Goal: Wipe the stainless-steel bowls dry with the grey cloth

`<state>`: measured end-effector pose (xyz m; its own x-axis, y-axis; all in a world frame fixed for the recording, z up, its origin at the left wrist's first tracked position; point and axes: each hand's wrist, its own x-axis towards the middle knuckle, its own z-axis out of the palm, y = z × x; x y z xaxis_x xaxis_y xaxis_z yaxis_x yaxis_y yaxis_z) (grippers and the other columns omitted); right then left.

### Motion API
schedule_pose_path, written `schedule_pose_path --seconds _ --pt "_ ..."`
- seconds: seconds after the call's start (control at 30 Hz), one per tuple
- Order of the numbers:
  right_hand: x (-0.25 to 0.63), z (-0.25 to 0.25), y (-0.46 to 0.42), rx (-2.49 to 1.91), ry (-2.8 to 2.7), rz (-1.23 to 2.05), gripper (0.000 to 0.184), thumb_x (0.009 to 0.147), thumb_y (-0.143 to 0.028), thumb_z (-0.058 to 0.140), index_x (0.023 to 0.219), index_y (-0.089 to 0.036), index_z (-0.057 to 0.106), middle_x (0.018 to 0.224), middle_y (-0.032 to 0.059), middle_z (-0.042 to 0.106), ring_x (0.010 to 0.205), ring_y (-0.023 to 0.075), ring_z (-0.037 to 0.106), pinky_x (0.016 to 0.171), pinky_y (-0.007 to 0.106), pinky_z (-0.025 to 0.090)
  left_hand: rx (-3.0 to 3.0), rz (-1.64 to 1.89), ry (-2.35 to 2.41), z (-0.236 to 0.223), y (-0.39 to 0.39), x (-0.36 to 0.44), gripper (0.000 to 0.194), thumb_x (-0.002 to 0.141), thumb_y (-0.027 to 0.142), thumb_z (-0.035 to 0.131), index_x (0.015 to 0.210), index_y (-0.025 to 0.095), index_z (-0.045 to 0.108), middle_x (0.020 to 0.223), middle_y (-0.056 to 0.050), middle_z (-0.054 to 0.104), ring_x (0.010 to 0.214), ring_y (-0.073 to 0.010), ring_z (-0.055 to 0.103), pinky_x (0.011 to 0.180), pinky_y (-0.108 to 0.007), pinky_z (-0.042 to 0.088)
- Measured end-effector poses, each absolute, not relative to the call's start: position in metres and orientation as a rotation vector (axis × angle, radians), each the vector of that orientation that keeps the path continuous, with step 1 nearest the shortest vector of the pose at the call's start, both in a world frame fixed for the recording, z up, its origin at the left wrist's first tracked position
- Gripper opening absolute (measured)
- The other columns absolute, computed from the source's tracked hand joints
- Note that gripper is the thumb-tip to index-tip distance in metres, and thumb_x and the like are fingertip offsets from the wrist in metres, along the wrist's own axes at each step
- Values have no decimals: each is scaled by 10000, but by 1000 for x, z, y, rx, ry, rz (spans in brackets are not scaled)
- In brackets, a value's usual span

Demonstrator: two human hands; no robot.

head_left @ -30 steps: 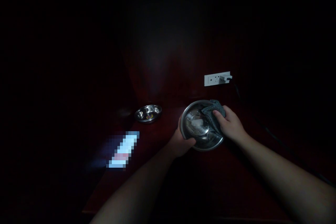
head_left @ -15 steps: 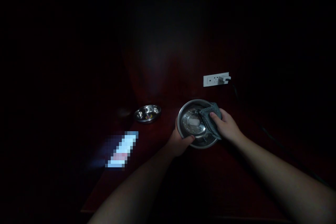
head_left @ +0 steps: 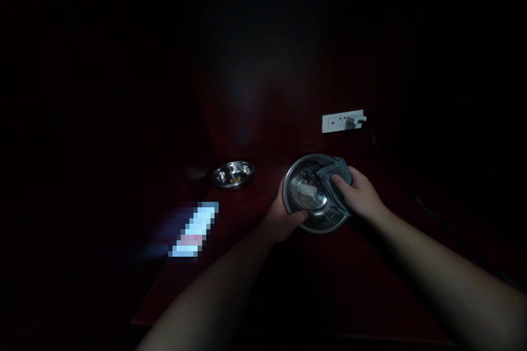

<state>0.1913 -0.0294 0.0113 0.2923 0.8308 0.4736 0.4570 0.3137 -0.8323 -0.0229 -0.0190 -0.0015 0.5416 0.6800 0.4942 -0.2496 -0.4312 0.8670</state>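
A shiny metal bowl (head_left: 307, 214) is held tilted above the dark red table, its inside facing me. My left hand (head_left: 284, 219) grips its left side, the thumb over the lower rim and the other fingers hidden behind. Folded over the bowl's right rim is a grey-green cloth (head_left: 335, 178). My right hand (head_left: 362, 192) is closed on that cloth, thumb on the inner side, pressing it against the bowl's wall. A pale patch, perhaps a label or a reflection, shows on the bowl's bottom.
A shallow steel dish (head_left: 233, 175) rests on the table (head_left: 247, 208) to the left. Nearer me lies a bright, pixelated rectangle (head_left: 195, 230). On the wall behind, a white socket plate (head_left: 342, 121) carries a plug with a dark cable. Surroundings are very dark.
The bowl, both hands and the cloth have shifted slightly right in the view. The dish and socket also sit a little farther right and higher, as the camera has moved. Both grips stay the same.
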Motion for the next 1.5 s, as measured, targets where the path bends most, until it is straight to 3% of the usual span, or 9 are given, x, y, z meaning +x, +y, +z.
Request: schedule_pose_path --seconds 0.2,0.37,0.73,0.9,1.1,1.3,1.5 --pt "193 10 -28 -1327 -1339 368 272 782 -455 547 866 -197 553 770 38 622 660 188 582 602 320 475 1730 1104 394 -3 -20 -23 903 677 252 701 1412 188 181 1360 -153 448 1247 -313 428 1059 -492 310" --pt "193 9 -26 -1323 -1264 370 297 779 -467 551 897 -195 568 800 41 629 700 193 584 612 313 473 1733 1171 312 -1 -23 -21 988 691 288 704 1432 197 58 1447 -153 326 1332 -298 313 1107 -479 242" --pt "190 3 -25 -1224 -1238 496 343 779 -471 567 978 -192 593 873 62 664 769 219 620 679 351 504 1645 1154 377 -4 -25 -16 853 716 272 695 1398 175 191 1372 -162 434 1277 -297 401 1080 -501 285" --pt "186 5 -27 -1186 -1276 508 324 789 -455 560 980 -195 591 918 63 661 808 214 618 726 354 500 1633 1172 390 -2 -26 -16 729 724 292 684 1339 145 321 1351 -159 457 1276 -299 402 1083 -496 285" --pt "184 3 -25 -1188 -1284 553 323 791 -449 558 972 -183 580 915 69 656 798 205 609 730 354 495 1623 1299 358 2 -29 -17 935 702 304 706 1419 202 116 1382 -153 413 1286 -287 386 1085 -482 285" --pt "183 5 -27 -1196 -1276 554 314 787 -443 559 964 -185 578 899 61 652 792 203 606 727 348 492 1608 1252 365 -1 -28 -17 781 702 298 704 1348 176 283 1336 -156 462 1254 -299 419 1060 -497 311" --pt "183 5 -27 -1208 -1271 527 309 793 -436 555 966 -182 583 885 60 654 782 205 611 728 355 495 1574 1230 380 -4 -25 -18 854 709 287 702 1396 196 202 1345 -161 458 1245 -303 435 1050 -507 324"
